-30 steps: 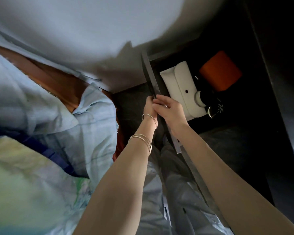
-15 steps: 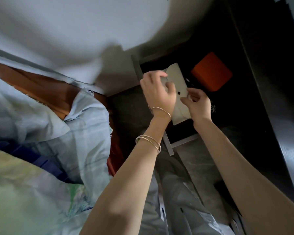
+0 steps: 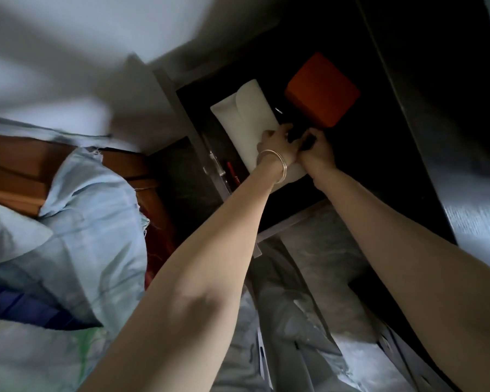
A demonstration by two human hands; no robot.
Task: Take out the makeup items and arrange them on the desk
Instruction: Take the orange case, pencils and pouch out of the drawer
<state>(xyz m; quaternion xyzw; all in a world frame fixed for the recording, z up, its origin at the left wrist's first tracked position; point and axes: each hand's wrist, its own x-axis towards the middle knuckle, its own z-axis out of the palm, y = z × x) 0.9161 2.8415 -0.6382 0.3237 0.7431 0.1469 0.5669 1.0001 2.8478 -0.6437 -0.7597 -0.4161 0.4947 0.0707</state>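
White pouch (image 3: pixel 246 120) beneath both hands (image 3: pixel 277 145), seemingly gripping a dark item (image 3: pixel 296 136).

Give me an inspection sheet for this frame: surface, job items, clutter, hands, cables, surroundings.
Surface: open dark drawer; the desk top is not clearly visible.
Job's things: white pouch lying in the drawer; orange box beside it; small dark item between the hands, too dim to identify.
Clutter: red pen-like item at the drawer's left edge.
Grippers: left hand and right hand both curled on the dark item.
Cables: nothing seen.
Surroundings: light blue bedding, wooden frame, white wall.
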